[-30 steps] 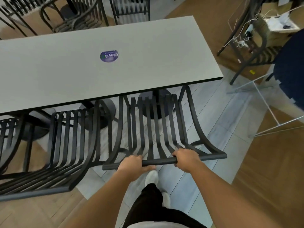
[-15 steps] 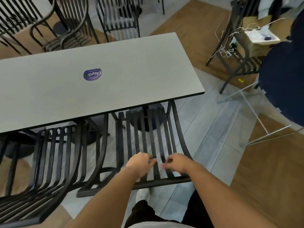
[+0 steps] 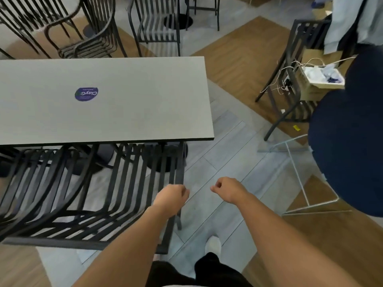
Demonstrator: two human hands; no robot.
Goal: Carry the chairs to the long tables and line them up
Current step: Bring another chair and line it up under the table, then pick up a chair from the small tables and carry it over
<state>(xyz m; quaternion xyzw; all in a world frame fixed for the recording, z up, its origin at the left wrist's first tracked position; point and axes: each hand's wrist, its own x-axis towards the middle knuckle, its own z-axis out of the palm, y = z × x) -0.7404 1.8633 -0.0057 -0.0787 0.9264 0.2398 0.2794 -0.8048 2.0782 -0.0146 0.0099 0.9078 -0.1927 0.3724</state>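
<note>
Both hands off the chair (image 3: 132, 195) since earlier, left hand (image 3: 173, 198) and right hand (image 3: 227, 189) loosely curled, holding nothing

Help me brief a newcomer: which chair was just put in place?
Find the long grey table with the round purple sticker. Along its near edge stand black slatted chairs; take the chair at the table's right end. Unlike its neighbour, it sits right under the person's left hand.
</note>
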